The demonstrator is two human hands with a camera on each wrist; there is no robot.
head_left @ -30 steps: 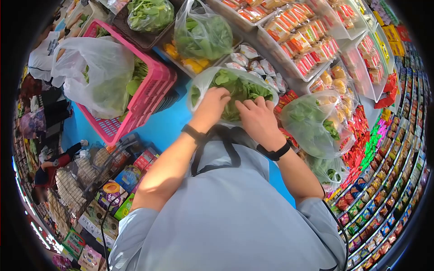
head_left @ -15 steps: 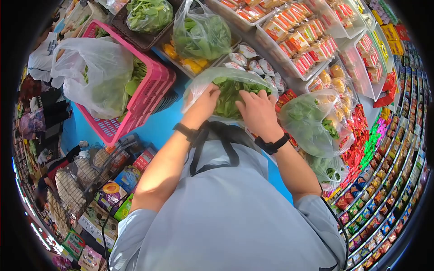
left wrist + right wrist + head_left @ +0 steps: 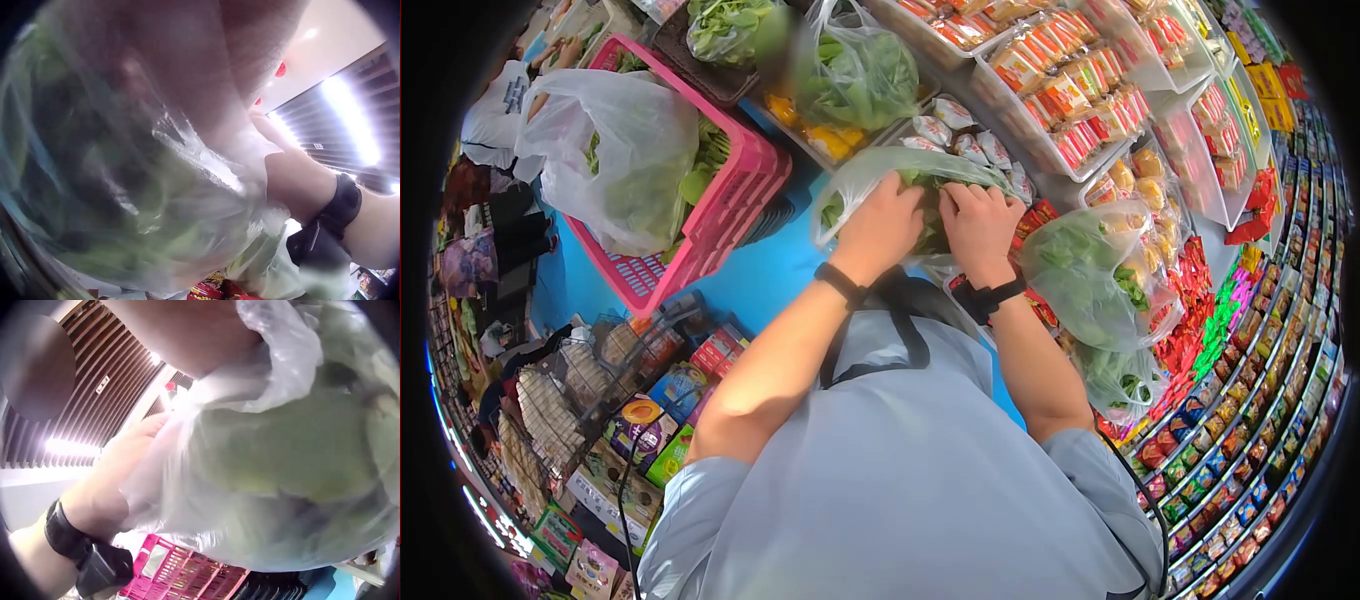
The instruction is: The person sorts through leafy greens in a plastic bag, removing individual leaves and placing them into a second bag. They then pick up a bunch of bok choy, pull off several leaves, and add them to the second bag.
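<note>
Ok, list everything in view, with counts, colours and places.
Handled bag: one, clear with green leaves, centre
Other bagged greens: about five, green, left, top and right
Basket: at least one, pink, left
Yellow items: several, yellow, upper centre
Small packets: several, white, beyond handled bag
Wrapped snacks: many, orange, upper right
Trays: several, pale, upper right
Shelf packets: many, multicoloured, far right
Boxes: several, mixed, lower left
Surface: one, blue, centre left
Bystander: at least one, white-clad, upper left
Lights: several, white, overhead
Top: one, grey, lower centre
Wristbands: two, black, one per wrist
Left hand: one, at handled bag
Right hand: one, at handled bag
</note>
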